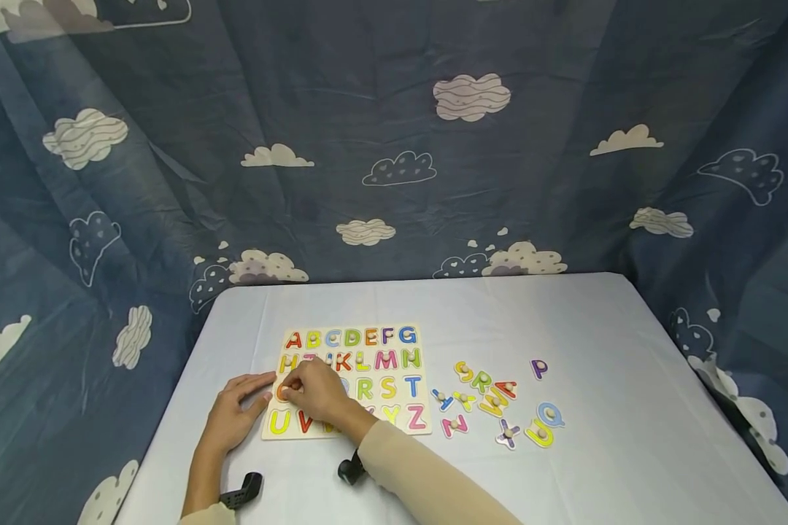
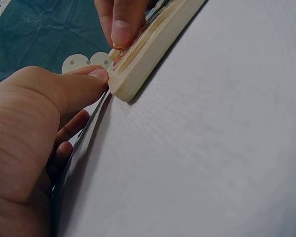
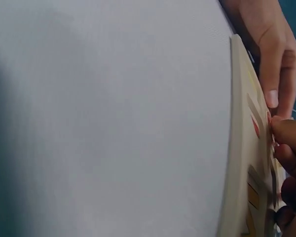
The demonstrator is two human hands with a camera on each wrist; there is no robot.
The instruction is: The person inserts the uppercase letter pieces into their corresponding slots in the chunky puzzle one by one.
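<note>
A wooden alphabet puzzle board lies on the white table, with knobbed letters in its upper rows. My right hand reaches over the board's left part and pinches the orange letter O piece at the row's left end, thumb and fingertip together. In the left wrist view, those fingertips hold the piece low at the board's corner. My left hand rests beside the board's left edge, its thumb and forefinger spread. Its thumb touches or nearly touches the board's edge. The right hand hides several middle letters.
Right of the board lie several loose letters, among them a purple P, a blue Q, a yellow U, a pink Z and a purple X. A dark cloud-patterned curtain surrounds the white table.
</note>
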